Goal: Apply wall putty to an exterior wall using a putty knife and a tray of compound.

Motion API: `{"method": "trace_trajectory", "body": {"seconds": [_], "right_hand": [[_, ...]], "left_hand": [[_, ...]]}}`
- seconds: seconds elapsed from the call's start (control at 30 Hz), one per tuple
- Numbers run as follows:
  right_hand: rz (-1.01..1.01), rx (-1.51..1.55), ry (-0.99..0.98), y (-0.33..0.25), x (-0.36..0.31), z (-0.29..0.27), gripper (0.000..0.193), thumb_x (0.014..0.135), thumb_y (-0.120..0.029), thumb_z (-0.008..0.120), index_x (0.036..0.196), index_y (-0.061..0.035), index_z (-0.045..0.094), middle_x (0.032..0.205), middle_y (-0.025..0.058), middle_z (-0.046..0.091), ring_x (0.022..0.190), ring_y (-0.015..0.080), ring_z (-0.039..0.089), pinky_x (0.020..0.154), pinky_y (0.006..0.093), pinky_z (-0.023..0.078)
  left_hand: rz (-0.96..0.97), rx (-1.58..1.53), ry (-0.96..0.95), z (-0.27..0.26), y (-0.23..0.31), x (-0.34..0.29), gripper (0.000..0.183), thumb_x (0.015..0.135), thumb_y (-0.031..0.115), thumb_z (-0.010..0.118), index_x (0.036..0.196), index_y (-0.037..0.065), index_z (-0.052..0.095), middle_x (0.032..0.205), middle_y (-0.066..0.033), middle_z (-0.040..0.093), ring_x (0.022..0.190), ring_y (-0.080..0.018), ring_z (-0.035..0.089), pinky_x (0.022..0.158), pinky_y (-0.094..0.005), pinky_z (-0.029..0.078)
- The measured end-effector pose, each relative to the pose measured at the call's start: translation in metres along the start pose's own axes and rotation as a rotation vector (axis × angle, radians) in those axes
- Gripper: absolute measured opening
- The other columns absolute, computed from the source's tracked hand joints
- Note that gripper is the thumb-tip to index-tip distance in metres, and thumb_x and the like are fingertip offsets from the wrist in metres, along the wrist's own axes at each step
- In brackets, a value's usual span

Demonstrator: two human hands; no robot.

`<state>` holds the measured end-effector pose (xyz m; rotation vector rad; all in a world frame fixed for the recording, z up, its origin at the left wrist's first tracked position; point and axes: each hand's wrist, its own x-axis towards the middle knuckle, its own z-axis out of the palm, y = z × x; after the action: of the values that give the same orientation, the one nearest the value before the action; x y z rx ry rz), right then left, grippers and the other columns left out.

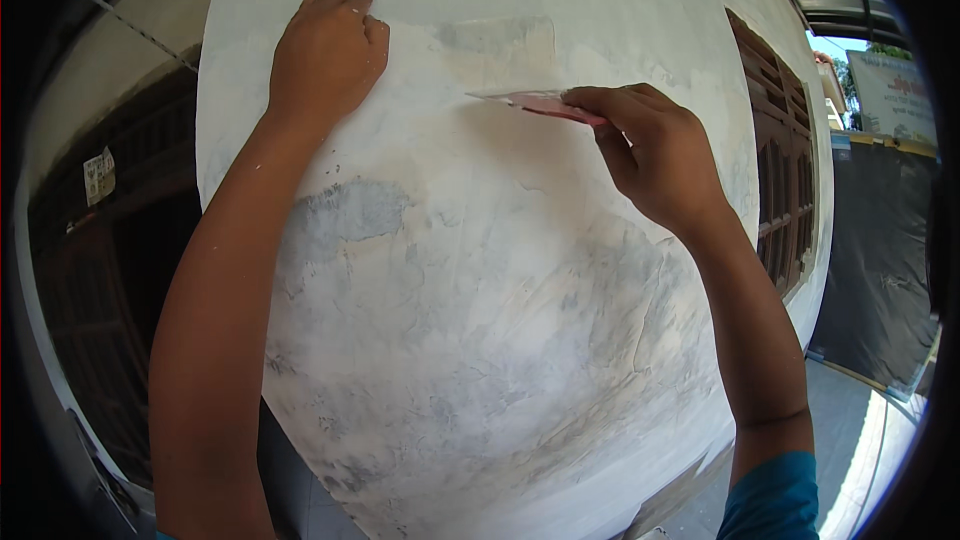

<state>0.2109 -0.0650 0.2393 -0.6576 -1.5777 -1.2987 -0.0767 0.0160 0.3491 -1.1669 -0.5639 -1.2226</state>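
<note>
A white and grey patched wall (470, 340) fills the middle of the view, with smeared filler and bare grey spots. My left hand (330, 50) lies flat against it at the upper left, fingers stretched upward and holding nothing. At the upper right, my right hand (650, 145) is closed round a putty knife (555, 105) with a pinkish-red body. Its thin pale edge points left, close to the wall; whether it touches cannot be made out. Just above the blade is a greyish rectangular patch (500, 45). Another dark grey patch (355, 210) shows below my left wrist.
To the right is a brown wooden shuttered window (780, 140), with a black sheet (880, 260) and a banner (893, 90) beyond. A dark wooden doorway (110, 270) stands on the left, behind the wall's edge. Pale floor tiles (840, 420) show at the lower right.
</note>
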Motion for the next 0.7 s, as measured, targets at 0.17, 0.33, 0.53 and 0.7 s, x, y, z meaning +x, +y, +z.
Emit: {"method": "trace_trajectory", "body": {"seconds": [0.17, 0.33, 0.53, 0.7], "right_hand": [[0.215, -0.256, 0.078, 0.024, 0.055, 0.012, 0.024, 0.089, -0.008, 0.055, 0.109, -0.0111, 0.069, 0.085, 0.0089, 0.071, 0.081, 0.0263, 0.067, 0.069, 0.0391, 0.055], [-0.080, -0.116, 0.028, -0.022, -0.013, 0.059, 0.029, 0.079, 0.000, 0.059, 0.107, -0.0024, 0.065, 0.106, 0.0094, 0.070, 0.092, 0.0265, 0.068, 0.069, 0.0356, 0.057], [0.092, -0.062, -0.092, -0.020, 0.012, -0.007, 0.032, 0.082, -0.001, 0.058, 0.109, -0.0111, 0.071, 0.090, 0.0105, 0.072, 0.080, 0.0262, 0.070, 0.068, 0.0367, 0.057], [0.167, -0.308, 0.078, 0.015, 0.062, 0.006, 0.032, 0.084, -0.005, 0.056, 0.110, -0.0113, 0.072, 0.081, 0.0118, 0.071, 0.069, 0.0287, 0.068, 0.063, 0.0388, 0.055]], "left_hand": [[-0.011, -0.041, 0.003, -0.002, 0.006, 0.007, 0.039, 0.091, 0.016, 0.045, 0.121, 0.002, 0.066, 0.133, -0.0125, 0.061, 0.127, -0.0245, 0.054, 0.112, -0.0383, 0.038], [-0.008, -0.039, -0.034, -0.002, -0.001, 0.002, 0.040, 0.092, 0.016, 0.045, 0.124, 0.002, 0.064, 0.134, -0.0115, 0.059, 0.128, -0.0238, 0.053, 0.114, -0.0373, 0.036], [0.104, -0.035, -0.102, -0.017, -0.017, -0.003, 0.041, 0.095, 0.016, 0.045, 0.131, 0.003, 0.059, 0.140, -0.0108, 0.055, 0.133, -0.0240, 0.048, 0.115, -0.0367, 0.034], [0.100, -0.080, -0.148, -0.018, -0.007, 0.002, 0.041, 0.098, 0.016, 0.046, 0.135, 0.004, 0.055, 0.143, -0.0104, 0.052, 0.136, -0.0243, 0.044, 0.117, -0.0369, 0.031]]}}
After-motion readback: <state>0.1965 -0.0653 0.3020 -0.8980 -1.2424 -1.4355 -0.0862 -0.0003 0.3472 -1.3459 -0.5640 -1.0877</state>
